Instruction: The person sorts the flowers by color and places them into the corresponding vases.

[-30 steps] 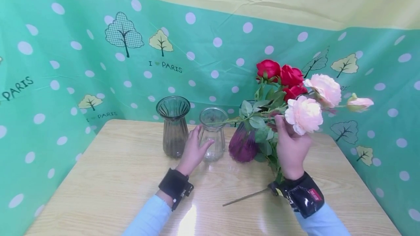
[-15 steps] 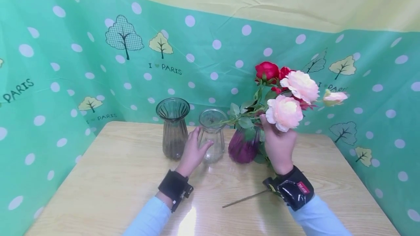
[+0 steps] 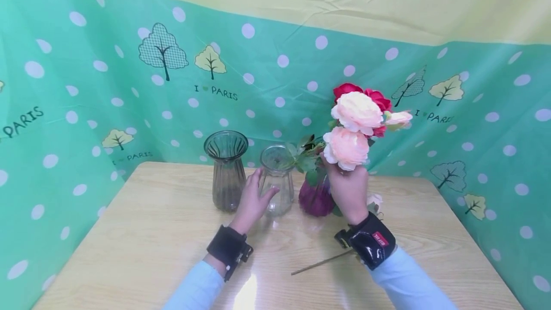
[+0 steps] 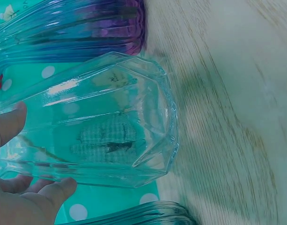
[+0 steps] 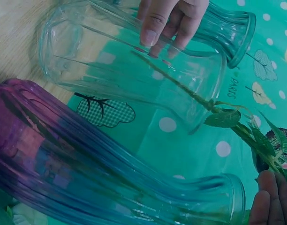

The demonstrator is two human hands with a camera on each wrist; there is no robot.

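Three vases stand in a row on the wooden table [image 3: 150, 233], left to right: one grey ribbed vase [image 3: 226, 170], one clear vase [image 3: 277, 179], one purple vase [image 3: 316, 197]. Flower count: two large pink blooms and one pink bud on the held pink flower stem [image 3: 349, 130], plus at least two red roses [image 3: 363, 95] behind them in the purple vase. One loose bare stem [image 3: 320, 262] lies on the table at 6 o'clock from the purple vase.

Left hand [image 3: 254, 198]: fingers nearly straight and slightly spread, resting against the clear vase at its 9 o'clock side; in the left wrist view the thumb and fingertips [image 4: 59, 190] touch the glass without closing around it.

Right hand [image 3: 347, 190]: fingers curled around the pink flower stem just below the blooms, held upright in front of the purple vase. A thin leafy side shoot [image 5: 214, 110] extends from the stem toward 9 o'clock, across the mouth of the clear vase
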